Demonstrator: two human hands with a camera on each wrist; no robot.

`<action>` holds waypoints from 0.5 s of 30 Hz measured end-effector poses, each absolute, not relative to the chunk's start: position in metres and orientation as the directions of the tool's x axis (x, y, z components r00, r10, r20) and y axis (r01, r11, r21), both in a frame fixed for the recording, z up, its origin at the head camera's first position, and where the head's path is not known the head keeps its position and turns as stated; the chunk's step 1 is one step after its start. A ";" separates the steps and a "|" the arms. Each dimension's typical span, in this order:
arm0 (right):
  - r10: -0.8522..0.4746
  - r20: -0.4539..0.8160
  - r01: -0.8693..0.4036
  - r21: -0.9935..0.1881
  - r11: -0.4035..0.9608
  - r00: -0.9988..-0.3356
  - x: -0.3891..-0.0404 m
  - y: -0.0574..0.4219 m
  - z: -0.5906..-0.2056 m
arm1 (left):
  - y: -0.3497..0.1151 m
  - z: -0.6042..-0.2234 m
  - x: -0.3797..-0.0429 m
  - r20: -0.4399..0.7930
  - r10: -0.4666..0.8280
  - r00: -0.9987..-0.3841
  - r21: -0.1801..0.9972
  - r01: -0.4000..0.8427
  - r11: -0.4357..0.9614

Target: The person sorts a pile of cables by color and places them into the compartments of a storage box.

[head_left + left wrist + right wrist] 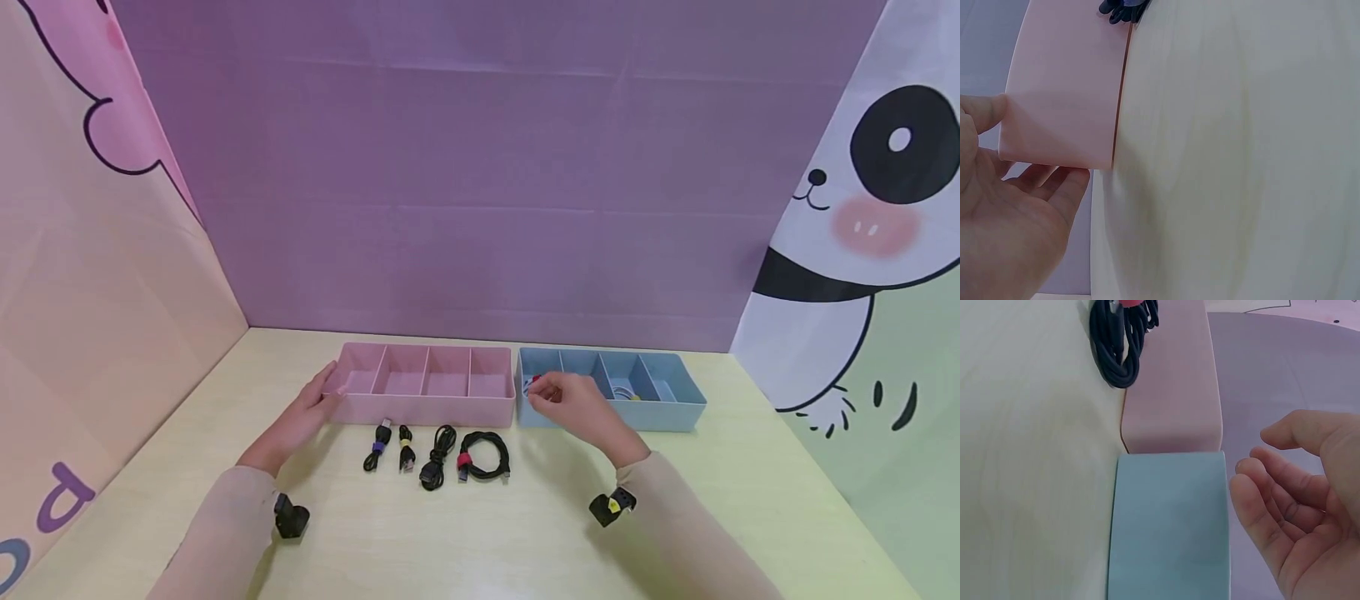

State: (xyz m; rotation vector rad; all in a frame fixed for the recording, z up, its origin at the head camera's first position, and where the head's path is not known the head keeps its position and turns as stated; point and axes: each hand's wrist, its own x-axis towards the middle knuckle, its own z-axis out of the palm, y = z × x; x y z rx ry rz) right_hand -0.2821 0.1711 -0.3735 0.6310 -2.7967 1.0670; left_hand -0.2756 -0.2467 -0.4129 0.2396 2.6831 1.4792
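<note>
- Two bare hands at work over a pale wooden table (450, 550), each at a box.
- With the left hand (303, 412), touches the left end of the pink four-compartment box (427, 410): thumb against the upper edge of the front wall, fingers extended along the end wall, spread from the thumb around the corner.
- With the right hand (577, 408), hovers at the left part of the blue four-compartment box (656, 416), just right of the pink one and close against it.
- In that right hand, bends the fingers loosely and leaves a gap between thumb and index finger in the right wrist view; shows nothing pinched there.
- Near the right fingertips, in the leftmost blue compartment, a small red item (536, 378), partly hidden by the hand.
- In the third blue compartment from the left, a coiled white cable (621, 391) with something yellow beside it.
- On the table before the pink box, from left to right: a black cable with a purple tie (380, 447), a black cable with a yellow tie (407, 450), a bundled black cable (438, 457), a looped black cable with a red tie (487, 435).
- Behind, a purple backdrop (480, 167).
</note>
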 end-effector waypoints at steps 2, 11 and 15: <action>-0.354 0.222 -0.412 -0.621 0.667 -0.908 -0.280 0.169 -0.374 | -0.246 -0.413 -0.275 0.013 0.167 -0.986 0.843 0.100 0.528; -0.390 0.257 -0.464 -0.582 0.668 -0.884 -0.273 0.162 -0.381 | -0.245 -0.412 -0.274 -0.001 0.165 -0.986 0.847 0.086 0.524; -0.400 0.243 -0.463 -0.576 0.674 -0.884 -0.273 0.158 -0.384 | -0.246 -0.412 -0.274 0.004 0.169 -0.986 0.847 0.093 0.523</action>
